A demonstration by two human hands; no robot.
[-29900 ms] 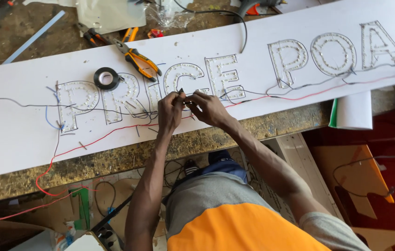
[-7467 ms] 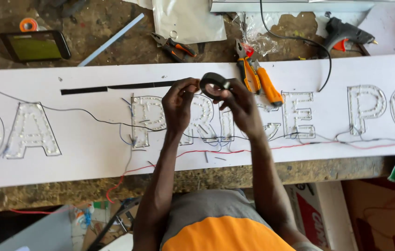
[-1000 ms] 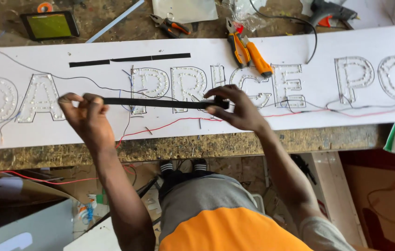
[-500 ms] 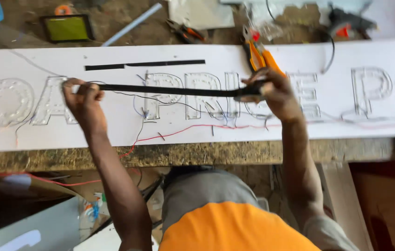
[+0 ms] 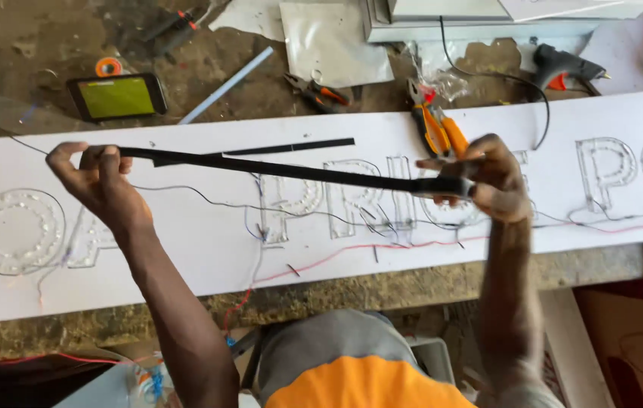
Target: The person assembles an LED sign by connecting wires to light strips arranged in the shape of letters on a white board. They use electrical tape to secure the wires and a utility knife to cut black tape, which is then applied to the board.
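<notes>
White sign board [image 5: 185,249], black tape [image 5: 291,172] stretched (taut) between left hand [image 5: 98,185], right hand [image 5: 488,177]

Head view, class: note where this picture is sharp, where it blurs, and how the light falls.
Head view: the black tape stretched between the left hand and right hand reads fairly sharp; the white sign board is bright in even daylight without hard shadows; the phone screen glows yellow-green; the edges bow slightly from the wide lens.

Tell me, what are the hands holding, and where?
A black tape strip: left hand pinches its free end, right hand holds the roll end.
</notes>
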